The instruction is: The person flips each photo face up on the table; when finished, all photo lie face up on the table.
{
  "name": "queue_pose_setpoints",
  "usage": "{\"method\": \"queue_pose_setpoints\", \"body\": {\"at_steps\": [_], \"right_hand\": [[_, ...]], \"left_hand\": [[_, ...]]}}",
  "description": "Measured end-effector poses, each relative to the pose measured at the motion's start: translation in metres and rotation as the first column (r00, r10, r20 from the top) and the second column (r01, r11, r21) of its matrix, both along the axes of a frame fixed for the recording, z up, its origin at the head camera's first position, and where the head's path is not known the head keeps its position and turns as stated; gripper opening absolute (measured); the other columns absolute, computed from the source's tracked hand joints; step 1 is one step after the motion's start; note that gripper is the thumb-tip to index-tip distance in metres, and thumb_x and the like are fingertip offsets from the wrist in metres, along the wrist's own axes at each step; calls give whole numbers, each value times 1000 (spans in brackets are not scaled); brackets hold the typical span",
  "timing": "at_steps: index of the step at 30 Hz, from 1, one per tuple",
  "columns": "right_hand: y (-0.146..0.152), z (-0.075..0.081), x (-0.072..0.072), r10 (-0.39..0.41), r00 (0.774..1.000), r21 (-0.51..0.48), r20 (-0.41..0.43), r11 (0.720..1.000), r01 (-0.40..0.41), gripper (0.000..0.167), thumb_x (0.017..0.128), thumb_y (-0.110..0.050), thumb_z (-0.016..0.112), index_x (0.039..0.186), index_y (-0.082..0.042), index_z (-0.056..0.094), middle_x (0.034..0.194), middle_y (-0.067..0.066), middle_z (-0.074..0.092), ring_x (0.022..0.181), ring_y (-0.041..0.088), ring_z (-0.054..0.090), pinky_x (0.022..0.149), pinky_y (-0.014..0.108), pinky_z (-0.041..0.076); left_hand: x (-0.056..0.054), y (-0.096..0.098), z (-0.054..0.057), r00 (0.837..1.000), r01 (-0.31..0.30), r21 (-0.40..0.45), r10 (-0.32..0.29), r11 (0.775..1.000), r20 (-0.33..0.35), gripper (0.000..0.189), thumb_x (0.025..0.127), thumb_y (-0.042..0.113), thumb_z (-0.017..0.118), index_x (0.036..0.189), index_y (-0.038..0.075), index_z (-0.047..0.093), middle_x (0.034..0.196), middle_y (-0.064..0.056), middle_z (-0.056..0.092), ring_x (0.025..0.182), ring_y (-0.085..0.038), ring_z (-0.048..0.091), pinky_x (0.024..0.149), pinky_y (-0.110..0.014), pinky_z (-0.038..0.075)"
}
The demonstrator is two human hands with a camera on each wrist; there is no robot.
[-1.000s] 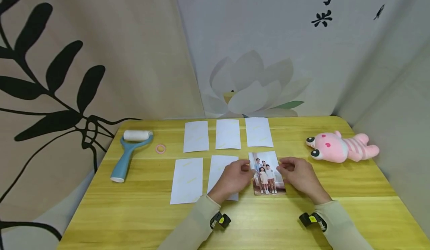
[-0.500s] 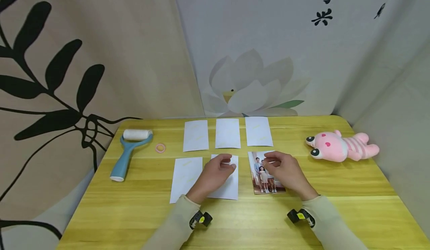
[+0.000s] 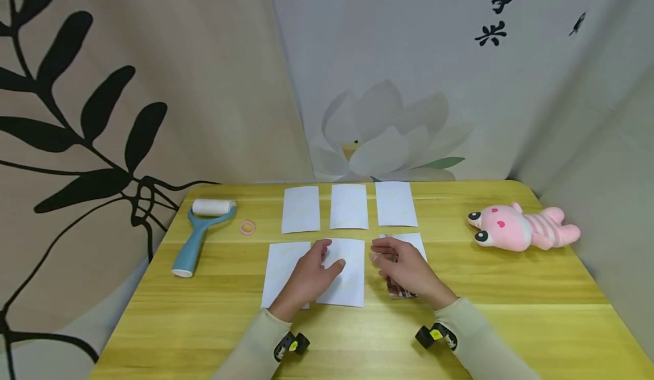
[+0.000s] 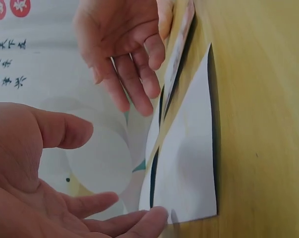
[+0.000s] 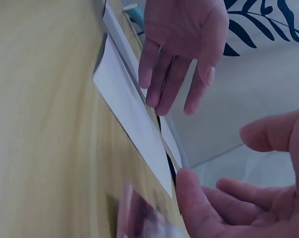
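My left hand (image 3: 305,280) hovers at the left edge of a white card (image 3: 351,280), the middle one of the front row. Thumb and fingers are spread apart, and in the left wrist view the fingertips lie right at the edge of that card (image 4: 189,168). Over a family photo (image 3: 401,292) is my right hand (image 3: 406,267), which hides most of the picture. Its fingers are loosely bent with nothing between them, as the right wrist view shows of the hand (image 5: 248,198). The photo's corner (image 5: 139,215) shows below it.
Three white cards (image 3: 349,207) form the back row, and another white card (image 3: 281,266) lies front left. A blue-handled lint roller (image 3: 191,249) and a small pink ring (image 3: 247,228) are at the left. A pink plush toy (image 3: 521,226) lies at the right.
Both hands have left the photo's side edges and moved left. The left hand is now beside the middle front card, the right hand above the photo. The photo remains on the table.
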State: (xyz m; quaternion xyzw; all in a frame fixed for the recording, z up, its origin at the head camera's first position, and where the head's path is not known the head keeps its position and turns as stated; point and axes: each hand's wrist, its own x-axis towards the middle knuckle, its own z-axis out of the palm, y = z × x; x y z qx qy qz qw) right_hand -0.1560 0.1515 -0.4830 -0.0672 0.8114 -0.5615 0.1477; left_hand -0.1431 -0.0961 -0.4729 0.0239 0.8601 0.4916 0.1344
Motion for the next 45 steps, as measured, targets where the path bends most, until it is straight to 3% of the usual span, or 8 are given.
{"method": "queue_pose_setpoints", "body": {"at_steps": [6, 13, 23, 26, 29, 33, 40, 45], "right_hand": [[-13, -5, 4, 54, 994, -14, 90, 999, -53, 56, 106, -28, 66, 153, -1, 51, 149, 20, 61, 103, 29, 75, 60, 33, 58], [-21, -8, 9, 44, 999, 45, 22, 998, -45, 57, 105, -28, 68, 153, -2, 53, 151, 15, 62, 135, 32, 62, 105, 44, 56], [-23, -5, 13, 0, 1000, 31, 24, 1000, -1, 57, 105, -25, 68, 156, -8, 50, 153, 10, 61, 138, 30, 59, 117, 53, 46], [-23, -6, 13, 1, 1000, 16, 3, 1000, -1, 58, 105, -22, 68, 158, -10, 48, 155, 11, 58, 135, 32, 61, 111, 50, 52], [-25, -8, 11, -26, 998, 12, -50, 1000, 27, 57, 102, -13, 70, 156, -11, 51, 154, 10, 59, 119, 27, 68, 90, 36, 60], [-26, -10, 8, -103, 991, -1, -80, 995, 103, 58, 97, -2, 72, 152, -13, 55, 143, 13, 63, 96, 19, 68, 69, 24, 55], [-24, -8, 4, -162, 986, -129, 31, 978, 165, 53, 95, -3, 74, 146, -6, 58, 118, 18, 67, 97, 18, 69, 78, 20, 56], [-24, -2, 6, -162, 985, -203, 61, 964, 171, 42, 95, -4, 75, 136, -1, 66, 109, 13, 69, 93, 16, 70, 77, 21, 58]], "left_hand": [[2, -2, -1, 1000, -14, -79, 15, 997, 4, 64, 103, 38, 66, 155, 5, 46, 151, -24, 56, 134, -40, 59, 106, -59, 50], [0, -2, -2, 1000, -25, -46, 25, 999, 15, 63, 104, 37, 65, 155, 5, 46, 155, -24, 54, 142, -39, 56, 113, -58, 47], [1, 1, -7, 1000, -13, 12, 13, 1000, 22, 63, 103, 33, 68, 156, 5, 46, 157, -21, 53, 144, -39, 53, 115, -57, 46], [0, 3, -9, 1000, 13, -17, -13, 1000, -5, 63, 101, 31, 71, 154, 5, 50, 154, -21, 55, 139, -39, 55, 111, -57, 48], [1, 5, -11, 998, 45, -58, -47, 997, -37, 61, 99, 26, 74, 151, 2, 53, 151, -23, 55, 137, -39, 55, 109, -58, 49], [2, 5, -12, 993, 90, -96, -97, 991, -73, 62, 96, 19, 77, 149, -3, 55, 152, -26, 52, 143, -42, 48, 114, -59, 44], [1, 5, -15, 993, 77, -101, -85, 992, -80, 61, 93, 19, 80, 148, 2, 58, 149, -23, 53, 137, -38, 52, 110, -55, 48], [1, 7, -9, 995, 37, 7, -37, 999, -89, 52, 96, 20, 78, 144, 7, 63, 140, -18, 59, 123, -33, 59, 101, -50, 52]]}}
